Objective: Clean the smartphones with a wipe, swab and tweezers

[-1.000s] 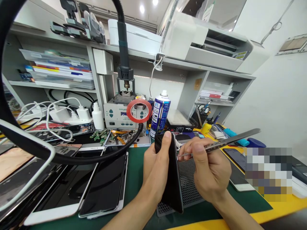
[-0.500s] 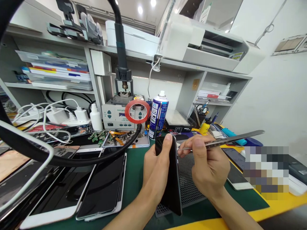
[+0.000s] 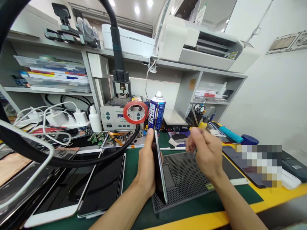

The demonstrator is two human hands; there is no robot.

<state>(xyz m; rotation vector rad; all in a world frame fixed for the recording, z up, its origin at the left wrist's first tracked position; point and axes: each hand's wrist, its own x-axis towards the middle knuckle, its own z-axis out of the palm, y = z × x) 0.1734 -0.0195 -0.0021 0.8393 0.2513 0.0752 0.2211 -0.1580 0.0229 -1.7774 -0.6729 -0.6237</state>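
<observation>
Phone nearly edge-on in the left hand, over the near-left part of the perforated plate; contact at its lower end impossible to tell. Left fingers closed around it, thumb near the top edge. Right hand apart from it, fingers curled inward — how tightly, or around what, impossible to tell. By the look of it, handling only partway: in grip, not yet set down, no detached part visible. Leftward, on the green mat, a black-screened phone; behind, a blue spray can.
</observation>
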